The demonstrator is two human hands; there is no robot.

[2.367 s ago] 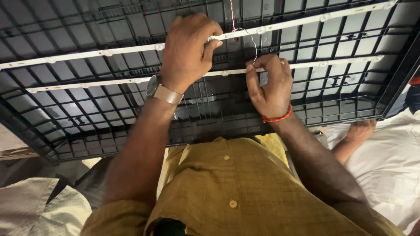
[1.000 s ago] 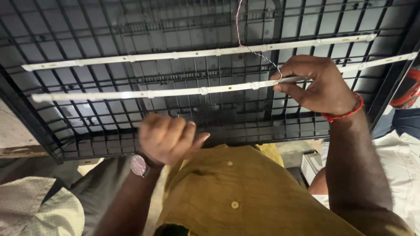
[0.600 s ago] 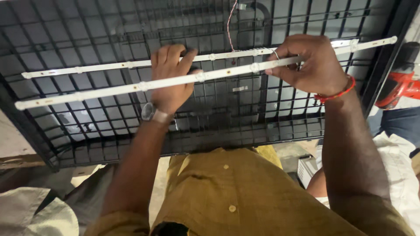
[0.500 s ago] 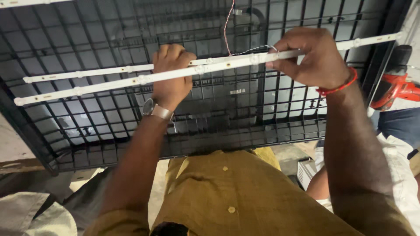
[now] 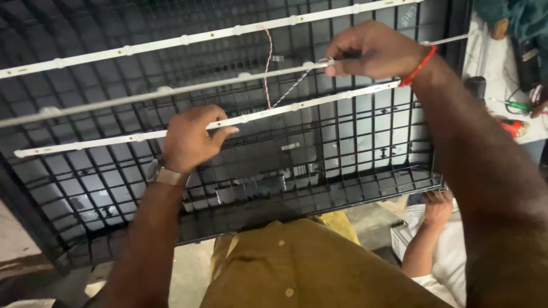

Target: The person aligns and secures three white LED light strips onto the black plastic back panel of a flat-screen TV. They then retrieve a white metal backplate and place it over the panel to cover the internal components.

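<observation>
gripped between the curled fingers and thumb of the left hand [image 5: 191,138] is the lower light strip [image 5: 103,142], a thin white bar running from about 9 o'clock up toward 2 o'clock across the black ribbed panel [image 5: 342,159]. a metal wristwatch [image 5: 162,173] sits on that wrist. the left hand lies at roughly 9 o'clock from the panel's middle, and the strip passes out of its grip on both sides.

above it, at about 11 o'clock from the left hand, the middle light strip [image 5: 142,94] runs nearly parallel and ends in the right hand [image 5: 374,50]. the upper light strip [image 5: 200,37] lies further toward 12 o'clock, touched by neither hand.

a twisted red and white wire [image 5: 267,68] hangs from the upper strip down to the lower one, just left of the right hand.

the right hand, at about 1 o'clock, is pinched shut on the end of the middle strip, fingertips pressed together. a red thread band [image 5: 419,65] circles that wrist.

at 4 o'clock, below the panel's edge, another person's hand [image 5: 438,206] rests on a white surface [image 5: 456,256]. at 3 o'clock, far right, lie a green-handled tool [image 5: 516,105] and a red tool [image 5: 514,126]. the wearer's mustard shirt [image 5: 308,268] fills 6 o'clock.
</observation>
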